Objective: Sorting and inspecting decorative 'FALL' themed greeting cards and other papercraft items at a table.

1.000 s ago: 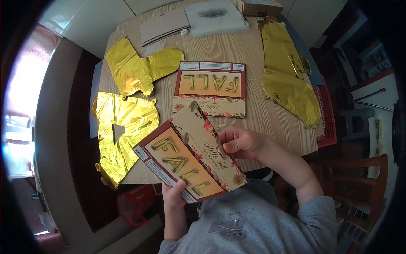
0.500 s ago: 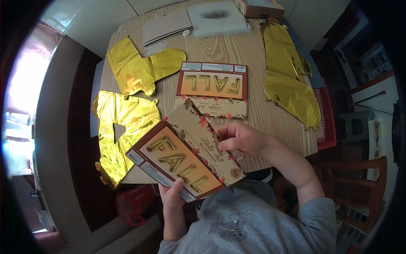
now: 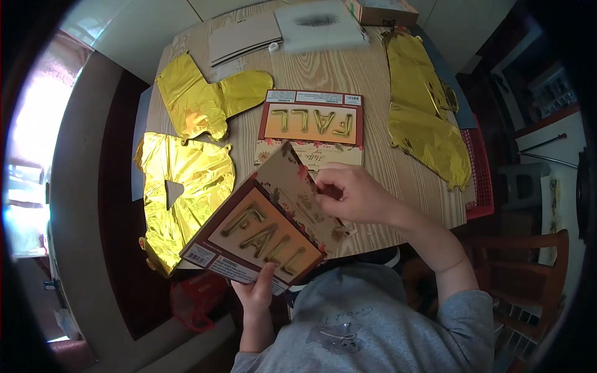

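Observation:
Before my body is a printed balloon-banner card [image 3: 249, 233], tilted, with gold letter balloons pictured on an orange panel. My left hand [image 3: 254, 296] grips its lower edge, thumb on the front and the other fingers hidden behind. My right hand [image 3: 354, 196] is closed at the card's upper right edge, fingers curled in a pinch; the fingertips are partly hidden. The floral flap under it bends away from the orange panel along a fold. Just beyond, a matching card [image 3: 311, 118] lies upside down on the table, partly covered by the held one.
Flat gold foil letter balloons lie on the wooden table [image 3: 298, 74]: a bent one [image 3: 214, 102] and one with a hole [image 3: 208, 165] at left, a long one [image 3: 429, 105] at right. Grey boards [image 3: 245, 38], a white sheet [image 3: 320, 37] and a cardboard box [image 3: 387, 12] sit at the far edge.
The held card has tipped and its floral flap now folds away from the picture panel. My right hand has shifted slightly up with its fingers curled more; my left hand keeps its hold.

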